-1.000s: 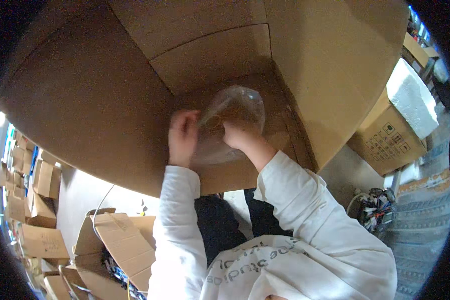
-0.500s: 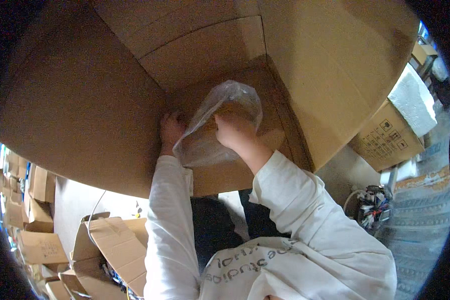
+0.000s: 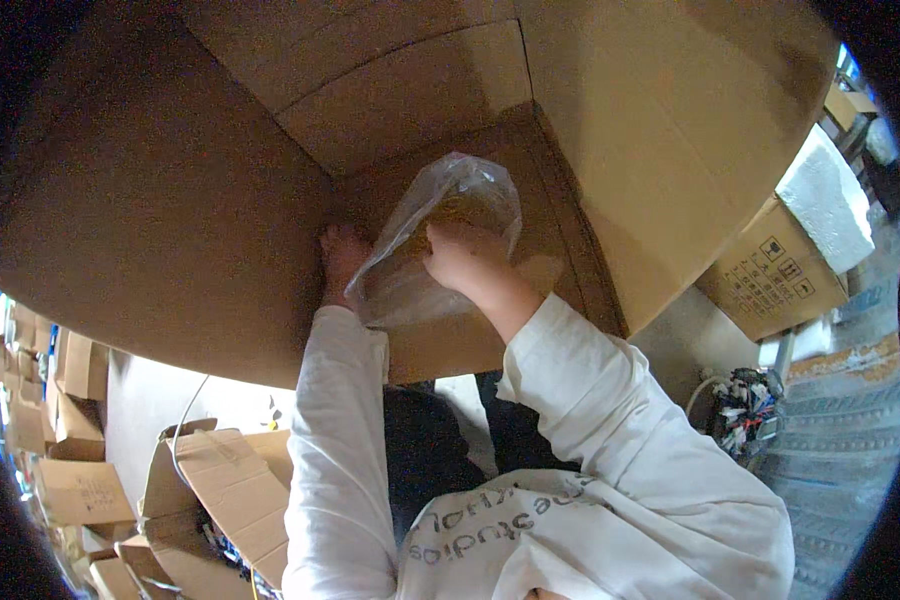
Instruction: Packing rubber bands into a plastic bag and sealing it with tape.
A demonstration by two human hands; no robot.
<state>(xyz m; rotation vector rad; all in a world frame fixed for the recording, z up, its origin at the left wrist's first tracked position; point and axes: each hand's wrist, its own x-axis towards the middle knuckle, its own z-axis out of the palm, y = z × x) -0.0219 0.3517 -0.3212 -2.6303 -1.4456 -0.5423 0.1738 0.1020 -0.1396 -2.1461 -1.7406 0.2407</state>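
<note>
A clear plastic bag (image 3: 410,292) stands partly open low inside a large cardboard box (image 3: 160,220). My right hand (image 3: 466,258) is closed in a fist at the bag's mouth, with thin film bunched around it. Something yellowish shows dimly through the film above that fist; I cannot make out what it is. On the bag's left side, in the shadow by the box's left wall, is my left hand (image 3: 344,256). Its fingers look bent, and the film partly covers its inner side, so what it grips is hidden.
The box walls rise around both arms. At the right, a printed carton (image 3: 765,270) carries a white foam block (image 3: 825,195), with a bundle of cables (image 3: 748,410) below. An opened carton (image 3: 235,490) lies at lower left, and several more cartons (image 3: 78,490) stand along the left edge.
Both hands and the bag have shifted very slightly up and left in the view. The right hand stays closed at the bag.
</note>
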